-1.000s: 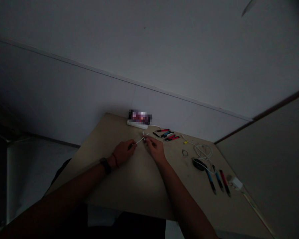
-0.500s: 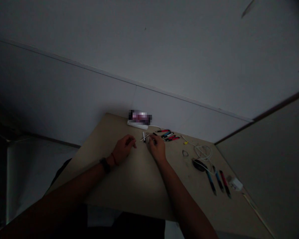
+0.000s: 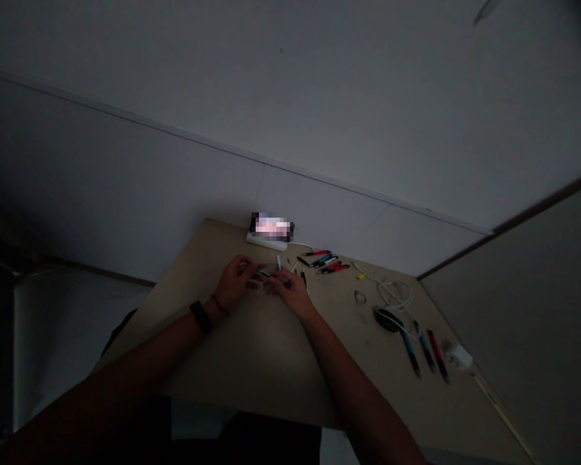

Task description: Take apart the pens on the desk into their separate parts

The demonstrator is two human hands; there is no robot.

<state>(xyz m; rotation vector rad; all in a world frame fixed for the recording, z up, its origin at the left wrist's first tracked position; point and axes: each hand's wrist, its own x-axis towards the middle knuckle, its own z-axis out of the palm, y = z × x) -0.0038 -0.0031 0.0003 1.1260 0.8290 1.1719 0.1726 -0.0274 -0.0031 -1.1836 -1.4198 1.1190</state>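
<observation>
My left hand (image 3: 236,282) and my right hand (image 3: 289,289) are close together above the table, fingers closed on a slim dark pen part (image 3: 263,273) with a teal tint. It lies crosswise between the fingertips, which cover its ends. Just beyond the hands are a small white piece (image 3: 279,262) and a thin pale stick (image 3: 295,267). By the right knuckles lies a short dark piece (image 3: 303,278), partly hidden. The picture is dim, so the small parts show little detail.
Several pens (image 3: 325,261), red, blue and black, lie at the back. A phone with a blurred screen (image 3: 272,227) leans on a white power strip (image 3: 266,242) by the wall. To the right are a coiled white cable (image 3: 394,296), a dark oval object (image 3: 386,320), more pens (image 3: 423,347) and a white plug (image 3: 459,356).
My right hand has moved left and toward me, meeting the left hand. A dark pen part now shows between them. The small pieces beyond the hands lie differently.
</observation>
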